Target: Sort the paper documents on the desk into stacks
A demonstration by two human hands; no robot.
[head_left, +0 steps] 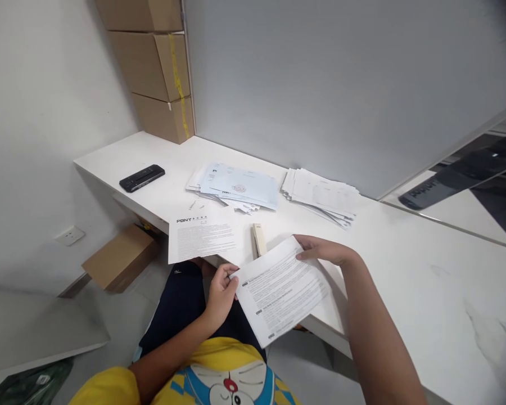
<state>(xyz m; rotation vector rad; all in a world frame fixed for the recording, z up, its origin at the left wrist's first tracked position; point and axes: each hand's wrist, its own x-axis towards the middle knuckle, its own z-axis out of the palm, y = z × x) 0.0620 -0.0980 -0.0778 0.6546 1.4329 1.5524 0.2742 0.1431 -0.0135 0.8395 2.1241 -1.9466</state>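
With fingers of left hand (pixel 220 297) and right hand (pixel 324 251) pinched on separate corners of the printed paper (pixel 280 295), lower centre of the frame, keep pressure light and even to prevent creasing.

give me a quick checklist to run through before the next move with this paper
1. Held paper gripped on both sides: ok, left hand at one edge, right hand at the far corner.
2. Number of sheets in the hands: cannot tell, only the top page shows clearly.
3. Stapler within reach: ok, on the table just beyond the held paper.
4. Loose printed page fully on the table: not ok, one corner hangs past the edge.
5. White paper stack squared up: not ok, its edges are fanned out.
6. Black device clear of the papers: ok, it lies apart.
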